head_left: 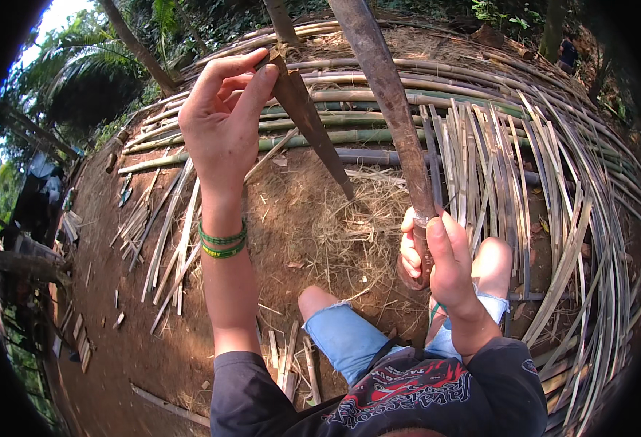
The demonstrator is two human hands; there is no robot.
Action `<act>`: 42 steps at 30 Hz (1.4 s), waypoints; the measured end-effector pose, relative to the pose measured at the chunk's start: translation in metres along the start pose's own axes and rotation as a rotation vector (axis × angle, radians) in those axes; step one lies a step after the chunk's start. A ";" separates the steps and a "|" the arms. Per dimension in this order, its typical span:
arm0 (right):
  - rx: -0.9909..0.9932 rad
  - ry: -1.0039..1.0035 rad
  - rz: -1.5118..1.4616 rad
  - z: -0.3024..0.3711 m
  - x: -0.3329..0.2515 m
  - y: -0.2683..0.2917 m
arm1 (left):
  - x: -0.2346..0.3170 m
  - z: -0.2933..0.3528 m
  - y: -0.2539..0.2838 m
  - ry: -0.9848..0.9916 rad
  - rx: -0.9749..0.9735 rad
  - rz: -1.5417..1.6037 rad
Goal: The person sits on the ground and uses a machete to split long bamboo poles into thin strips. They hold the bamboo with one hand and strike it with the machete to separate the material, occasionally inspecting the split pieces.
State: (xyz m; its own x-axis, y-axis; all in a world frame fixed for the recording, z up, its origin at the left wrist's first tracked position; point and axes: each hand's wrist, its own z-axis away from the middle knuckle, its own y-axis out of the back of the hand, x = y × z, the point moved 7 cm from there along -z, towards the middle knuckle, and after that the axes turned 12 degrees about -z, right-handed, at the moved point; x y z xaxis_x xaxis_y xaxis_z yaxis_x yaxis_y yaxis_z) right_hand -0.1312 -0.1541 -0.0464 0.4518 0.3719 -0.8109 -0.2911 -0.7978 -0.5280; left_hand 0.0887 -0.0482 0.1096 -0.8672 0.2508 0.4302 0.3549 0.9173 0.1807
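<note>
My left hand (218, 120) is raised at the upper left, its thumb and fingers pinching the wide top end of a dark brown, tapered flat piece (308, 120). The piece looks like a rusty blade, and its narrow tip slants down to the right. My right hand (448, 258) is wrapped round the handle of a machete (391, 95), in front of my right knee. The machete's long, stained blade points up and away, past the top edge of the view. A gap separates the two tools.
Split bamboo strips (492, 153) lie piled at the right, with long bamboo poles (364, 96) across the back. Fibrous shavings (368, 218) cover the ground ahead of my knees. More strips (178, 233) are scattered at the left. Another person (568, 52) is far back at the right.
</note>
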 end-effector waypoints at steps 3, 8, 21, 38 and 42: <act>0.021 -0.035 0.051 -0.001 0.006 0.006 | 0.006 0.000 -0.006 -0.018 -0.018 -0.003; 0.006 -0.029 0.070 -0.005 0.011 0.003 | 0.009 0.002 -0.009 0.030 -0.120 0.020; -0.128 0.127 0.237 -0.011 -0.011 -0.029 | 0.027 0.016 -0.018 -0.024 -0.100 0.016; 0.007 0.104 0.533 -0.010 -0.023 -0.021 | 0.045 0.020 -0.021 -0.102 -0.143 -0.108; 0.038 0.119 0.529 -0.006 -0.022 -0.013 | 0.073 -0.010 -0.011 -0.414 0.021 -0.284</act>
State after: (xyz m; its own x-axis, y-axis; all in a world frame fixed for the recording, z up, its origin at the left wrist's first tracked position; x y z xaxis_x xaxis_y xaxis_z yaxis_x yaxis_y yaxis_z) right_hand -0.1318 -0.1551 -0.0206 0.3275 -0.1341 -0.9353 -0.5337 -0.8431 -0.0660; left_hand 0.0251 -0.0427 0.1482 -0.9959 0.0883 -0.0210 0.0815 0.9721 0.2200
